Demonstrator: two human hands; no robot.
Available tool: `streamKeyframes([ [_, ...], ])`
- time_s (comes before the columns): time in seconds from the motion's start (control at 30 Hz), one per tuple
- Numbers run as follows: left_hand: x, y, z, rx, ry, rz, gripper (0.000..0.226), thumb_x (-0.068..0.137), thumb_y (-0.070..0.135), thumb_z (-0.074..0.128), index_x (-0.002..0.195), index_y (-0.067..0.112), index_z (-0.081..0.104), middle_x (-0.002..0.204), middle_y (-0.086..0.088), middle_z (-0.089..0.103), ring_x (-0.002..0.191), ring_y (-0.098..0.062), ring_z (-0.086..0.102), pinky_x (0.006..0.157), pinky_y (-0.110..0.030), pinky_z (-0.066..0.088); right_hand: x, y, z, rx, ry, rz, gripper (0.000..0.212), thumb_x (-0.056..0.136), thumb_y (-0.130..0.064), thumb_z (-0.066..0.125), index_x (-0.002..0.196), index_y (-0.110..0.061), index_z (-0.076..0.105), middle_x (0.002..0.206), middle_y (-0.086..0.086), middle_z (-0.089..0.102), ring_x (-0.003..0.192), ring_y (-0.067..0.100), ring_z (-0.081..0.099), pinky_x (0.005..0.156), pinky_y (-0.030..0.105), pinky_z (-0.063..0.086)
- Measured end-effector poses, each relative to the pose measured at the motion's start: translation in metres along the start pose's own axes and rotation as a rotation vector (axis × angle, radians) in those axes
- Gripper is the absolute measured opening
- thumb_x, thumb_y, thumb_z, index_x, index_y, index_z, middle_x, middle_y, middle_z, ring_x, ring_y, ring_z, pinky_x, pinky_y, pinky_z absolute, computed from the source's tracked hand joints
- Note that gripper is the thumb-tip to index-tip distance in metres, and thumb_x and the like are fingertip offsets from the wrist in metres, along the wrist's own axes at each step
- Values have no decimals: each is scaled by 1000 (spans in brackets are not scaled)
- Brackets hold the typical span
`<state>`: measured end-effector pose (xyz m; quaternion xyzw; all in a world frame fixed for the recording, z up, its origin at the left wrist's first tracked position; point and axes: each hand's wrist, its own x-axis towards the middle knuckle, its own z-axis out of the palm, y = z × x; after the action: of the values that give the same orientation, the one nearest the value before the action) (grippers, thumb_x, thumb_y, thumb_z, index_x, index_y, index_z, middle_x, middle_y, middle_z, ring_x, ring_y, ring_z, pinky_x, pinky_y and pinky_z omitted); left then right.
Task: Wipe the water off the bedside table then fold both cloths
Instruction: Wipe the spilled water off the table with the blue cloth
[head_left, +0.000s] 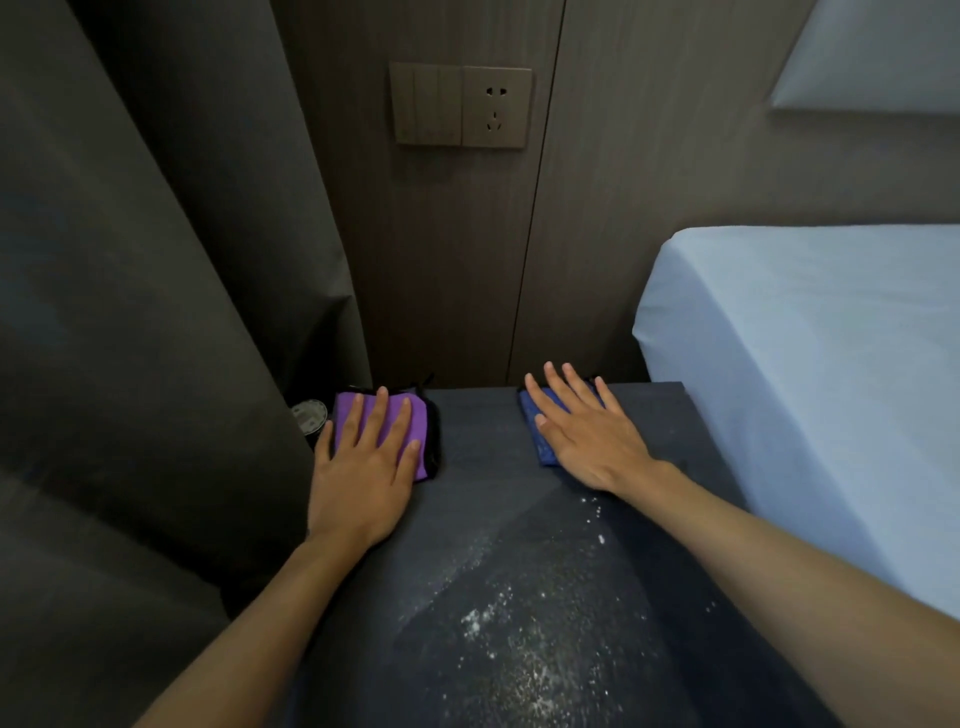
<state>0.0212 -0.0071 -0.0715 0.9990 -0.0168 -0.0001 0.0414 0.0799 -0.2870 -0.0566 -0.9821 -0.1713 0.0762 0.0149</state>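
A dark blue-grey bedside table (483, 467) fills the lower middle of the head view. Water droplets (519, 644) glisten across its near half. At the far left corner lies a folded purple cloth (418, 415) with a black edge; my left hand (363, 462) rests flat on it, fingers spread. At the far right lies a folded blue cloth (537, 441), mostly covered by my right hand (587, 436), which also lies flat with fingers apart. Neither hand grips its cloth.
A dark curtain (156, 312) hangs along the table's left side. A bed with a light blue sheet (805, 389) borders the right side. A switch and socket plate (462, 106) sits on the wood wall behind. A small round object (309, 415) shows beside the purple cloth.
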Motion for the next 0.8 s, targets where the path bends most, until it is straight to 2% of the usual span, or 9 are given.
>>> streamKeyframes([
  [0.33, 0, -1, 0, -12, -18, -5, 71, 91, 59, -3, 157, 33, 0, 166, 3, -9, 152, -19, -10, 122, -46, 2, -27, 64, 1, 36, -8, 211, 57, 106, -48, 8, 159, -34, -9, 168, -6, -13, 153, 12, -17, 125, 42, -7],
  [0.43, -2, 0, -3, -13, -26, 0, 76, 86, 60, -12, 156, 33, -1, 166, 3, -10, 152, -18, -11, 123, -46, 2, -38, 71, 5, 36, 22, 300, 56, 107, -45, 10, 159, -33, -8, 169, -4, -10, 154, 13, -14, 124, 42, -7],
  [0.5, -3, 1, -4, -39, -38, -9, 78, 83, 60, -15, 156, 34, -2, 165, 4, -11, 151, -17, -12, 123, -45, 1, -45, 71, 7, 49, 27, 356, 56, 107, -44, 10, 159, -32, -8, 169, -3, -9, 154, 15, -12, 125, 42, -7],
  [0.63, -3, 2, -6, -57, -37, -27, 66, 94, 55, -3, 157, 33, 2, 165, 5, -11, 151, -17, -12, 123, -45, 1, -58, 58, 10, 117, 49, 497, 56, 107, -43, 9, 160, -31, -8, 169, 1, -10, 154, 18, -14, 125, 44, -7],
  [0.8, -3, 1, -5, -96, -30, -24, 61, 98, 51, 0, 157, 33, 3, 166, 5, -8, 152, -18, -9, 123, -46, 1, -68, 28, 18, 183, 107, 731, 58, 107, -43, 9, 160, -28, -6, 169, 4, -10, 155, 21, -13, 124, 47, -9],
])
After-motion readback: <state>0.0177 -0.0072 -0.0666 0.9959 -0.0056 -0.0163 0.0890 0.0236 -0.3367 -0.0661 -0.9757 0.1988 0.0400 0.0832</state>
